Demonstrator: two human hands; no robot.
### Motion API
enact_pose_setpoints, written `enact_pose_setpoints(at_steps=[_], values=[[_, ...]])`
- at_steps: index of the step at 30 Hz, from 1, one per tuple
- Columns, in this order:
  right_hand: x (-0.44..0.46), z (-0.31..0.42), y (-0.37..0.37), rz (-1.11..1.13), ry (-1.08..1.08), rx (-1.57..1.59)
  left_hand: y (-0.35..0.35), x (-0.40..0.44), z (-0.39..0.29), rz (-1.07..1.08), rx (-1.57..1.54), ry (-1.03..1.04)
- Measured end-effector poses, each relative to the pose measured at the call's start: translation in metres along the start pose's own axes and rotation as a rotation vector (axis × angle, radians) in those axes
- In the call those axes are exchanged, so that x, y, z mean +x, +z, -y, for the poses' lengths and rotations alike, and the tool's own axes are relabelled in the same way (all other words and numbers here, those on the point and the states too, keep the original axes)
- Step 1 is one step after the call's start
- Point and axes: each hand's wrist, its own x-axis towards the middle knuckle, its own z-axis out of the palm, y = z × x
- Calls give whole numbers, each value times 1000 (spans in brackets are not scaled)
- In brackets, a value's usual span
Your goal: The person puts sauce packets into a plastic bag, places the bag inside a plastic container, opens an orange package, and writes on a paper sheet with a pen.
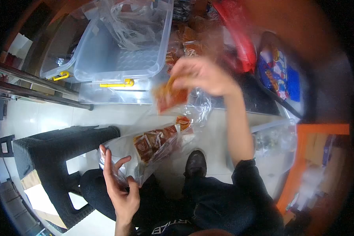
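Note:
My right hand (206,76), blurred by motion, is closed on an orange-brown snack packet (171,98) in front of the clear plastic tub. Below it a clear plastic bag (126,151) stretches from my lap up toward the shelf edge. Several brown and orange packets (155,141) lie inside that bag. At the bag's lower left end, my left hand (122,187) holds the film, some fingers stretched out and the thumb bent toward them.
A clear tub (118,72) with yellow latches stands on the metal shelf, crumpled film inside. More packets (190,45) and red plastic (240,39) lie right of it. A black stool (63,145) stands at left, a translucent bin (277,143) at right.

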Motion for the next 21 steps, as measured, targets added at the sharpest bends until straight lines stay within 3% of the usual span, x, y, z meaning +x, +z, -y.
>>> enact_pose_setpoints(at_steps=[4,7,8,9,10,11,12,15,19,21], values=[[15,-10,47,453,-33,-423,2,2,1,-43,-44,-34],[16,-31,17,197,-80,-244,2,0,-2,-63,-74,-91],[20,-33,-3,52,140,71,1,-1,-1,-57,-76,-90],[28,-51,-30,-175,133,69,1,-1,1,-50,-79,-88],[42,-76,-53,-401,159,-77,-1,-2,0,-28,-53,-87],[56,-122,-77,-690,52,-418,-4,-2,-2,-4,-26,-86],[61,-151,-94,-791,200,-633,-4,-2,-1,13,0,-64],[72,-195,-88,-942,308,-1453,-4,0,6,40,74,20],[82,-162,-71,-898,557,-1081,-1,0,6,35,121,21],[83,-177,-75,-979,453,-879,1,2,-1,16,80,-35]])
